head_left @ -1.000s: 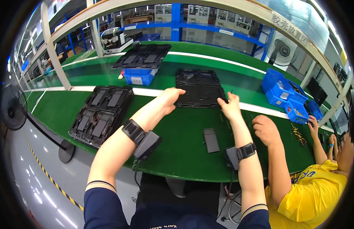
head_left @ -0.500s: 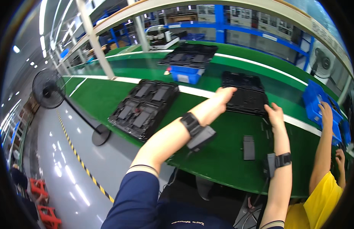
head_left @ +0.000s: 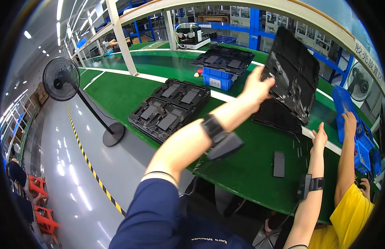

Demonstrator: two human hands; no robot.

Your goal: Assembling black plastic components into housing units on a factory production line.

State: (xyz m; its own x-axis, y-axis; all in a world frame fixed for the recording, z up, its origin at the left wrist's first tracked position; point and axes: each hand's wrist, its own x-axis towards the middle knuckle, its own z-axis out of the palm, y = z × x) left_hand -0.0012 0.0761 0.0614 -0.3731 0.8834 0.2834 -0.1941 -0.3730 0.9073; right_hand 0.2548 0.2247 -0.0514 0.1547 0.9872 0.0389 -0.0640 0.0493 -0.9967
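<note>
My left hand (head_left: 258,88) grips the left edge of a black plastic tray (head_left: 295,76), which is raised and steeply tilted. Below it, a second black tray (head_left: 272,116) lies on the green table, partly hidden by the raised one. My right hand (head_left: 319,137) is off the tray, just right of its lower corner, fingers stretched and holding nothing. Nearer to me on the table lies a small dark grey rectangular piece (head_left: 278,164). To the left, a stack of black trays (head_left: 171,108) carries several similar grey pieces in its compartments.
Farther back, another black tray (head_left: 223,59) with grey pieces rests on a blue bin (head_left: 217,79). A co-worker in yellow (head_left: 352,216) reaches toward blue bins (head_left: 343,108) at the right. A pedestal fan (head_left: 61,79) stands left of the table; a white rail (head_left: 171,9) crosses above.
My left hand has lifted a black tray up and tilted it, uncovering another tray beneath. My right hand has come away from the tray, to the right and slightly down. The view has shifted a little.
</note>
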